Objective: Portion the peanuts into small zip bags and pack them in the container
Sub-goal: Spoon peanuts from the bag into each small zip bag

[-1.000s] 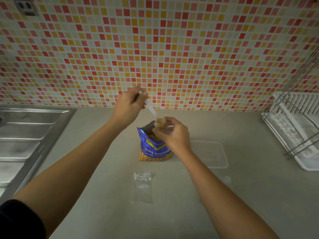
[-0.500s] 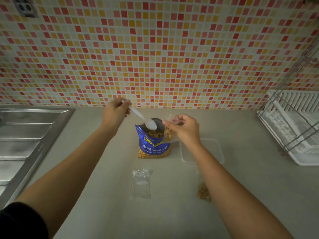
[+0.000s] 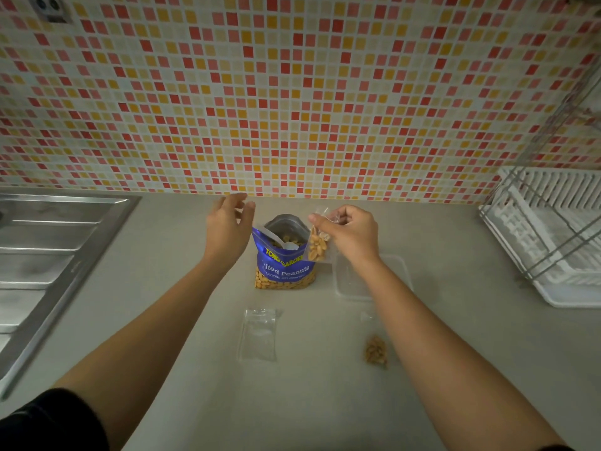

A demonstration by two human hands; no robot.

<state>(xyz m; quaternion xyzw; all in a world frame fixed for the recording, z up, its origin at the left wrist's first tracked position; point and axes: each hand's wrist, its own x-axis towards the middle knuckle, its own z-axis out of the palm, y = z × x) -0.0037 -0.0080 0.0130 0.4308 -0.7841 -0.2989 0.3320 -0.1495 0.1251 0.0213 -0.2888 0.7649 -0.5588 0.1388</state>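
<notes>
A blue bag of salted peanuts (image 3: pixel 284 268) stands open on the counter, with a white plastic spoon (image 3: pixel 287 244) resting inside its mouth. My left hand (image 3: pixel 229 231) hovers just left of the bag, fingers apart and holding nothing. My right hand (image 3: pixel 349 234) pinches the top of a small zip bag (image 3: pixel 318 244) partly filled with peanuts, hanging beside the blue bag. A clear container (image 3: pixel 395 271) lies under my right wrist, partly hidden. An empty zip bag (image 3: pixel 258 335) lies flat nearer me. Another zip bag with peanuts (image 3: pixel 376 349) lies beside my right forearm.
A steel sink drainboard (image 3: pixel 48 268) takes up the left side. A white dish rack (image 3: pixel 553 242) with wire frame stands at the right. A mosaic tiled wall (image 3: pixel 292 92) rises behind the counter (image 3: pixel 162 369).
My left hand has let go of the spoon, which now sits in the peanut bag, and has opened. My right hand has shifted right, still holding the filled small bag.
</notes>
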